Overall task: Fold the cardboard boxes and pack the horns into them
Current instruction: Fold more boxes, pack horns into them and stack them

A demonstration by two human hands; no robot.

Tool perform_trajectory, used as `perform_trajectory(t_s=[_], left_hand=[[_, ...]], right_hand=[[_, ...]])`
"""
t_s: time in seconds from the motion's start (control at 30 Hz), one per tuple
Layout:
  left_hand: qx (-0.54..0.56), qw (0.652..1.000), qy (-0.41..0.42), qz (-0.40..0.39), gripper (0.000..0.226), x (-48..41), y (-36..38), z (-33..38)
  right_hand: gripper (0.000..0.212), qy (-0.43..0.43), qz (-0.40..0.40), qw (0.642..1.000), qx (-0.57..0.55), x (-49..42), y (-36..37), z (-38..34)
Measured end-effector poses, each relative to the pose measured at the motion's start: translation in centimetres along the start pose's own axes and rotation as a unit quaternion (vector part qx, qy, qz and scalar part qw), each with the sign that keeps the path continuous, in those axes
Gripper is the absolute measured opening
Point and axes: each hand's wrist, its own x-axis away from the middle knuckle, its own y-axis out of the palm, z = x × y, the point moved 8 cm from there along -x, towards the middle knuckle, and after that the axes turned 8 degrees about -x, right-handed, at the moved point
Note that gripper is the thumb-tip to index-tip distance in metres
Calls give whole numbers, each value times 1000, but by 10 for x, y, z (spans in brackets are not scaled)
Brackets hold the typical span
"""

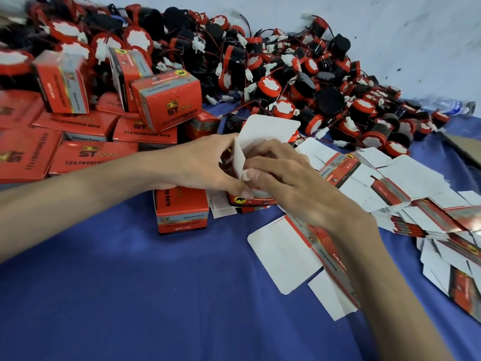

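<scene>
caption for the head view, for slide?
Both hands, left hand and right hand, fold a box beside piled horns.

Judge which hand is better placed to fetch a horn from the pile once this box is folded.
Right, probably. The right hand sits nearer the heap of red-and-black round horns, which spreads up and rightward. The left hand pinches the white cardboard flap of the red box, so it can steady that.

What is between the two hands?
In the head view, a half-folded box with white flaps up sits between the left hand and right hand.
</scene>
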Motion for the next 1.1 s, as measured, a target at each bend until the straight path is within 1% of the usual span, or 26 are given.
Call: perform_trajectory(t_s=[0.13, 0.23, 0.37, 0.47, 0.53, 0.63, 0.67, 0.73, 0.8, 0.87, 1.0, 1.03, 1.1], left_hand=[[-9, 1000, -9, -1, 63, 1, 0, 1], [-32, 999, -16, 2, 66, 2, -1, 0], [-25, 999, -20, 1, 63, 2, -1, 0], [0, 1000, -13, -4, 54, 2, 1, 2], [7, 1000, -5, -11, 51, 2, 1, 2], [-21, 1000, -16, -11, 57, 2, 0, -1], [-30, 999, -20, -8, 59, 1, 0, -2], [-34, 999, -21, -6, 60, 1, 0, -2], [-34, 999, -16, -7, 59, 1, 0, -1], [-34, 999, -9, -7, 55, 2, -1, 0], [-43, 999, -1, -13, 55, 2, 0, 0], [-43, 999, 1, -12, 54, 1, 0, -1], [-35, 999, 7, -9, 50, 1, 0, 0]], right_hand=[[32, 14, 13, 993, 119, -4, 6, 1], [32, 27, 20, 990, 134, -7, 5, 1], [36, 29, 31, 985, 169, -6, 4, 0], [42, 26, 59, 979, 192, -9, 3, -2], [41, 10, 73, 980, 184, -9, 1, -4], [44, -13, 69, 986, 150, -5, -2, -6], [42, -20, 68, 989, 132, -3, -3, -6], [30, -31, 63, 994, 86, -1, -7, -4], [24, -18, 44, 997, 61, 0, -7, 0], [26, 3, 33, 997, 64, -2, -6, 3], [35, 15, 48, 996, 73, -4, -5, 2], [39, 17, 52, 996, 75, -4, -5, 2], [53, 28, 59, 994, 87, -5, -6, 1]])
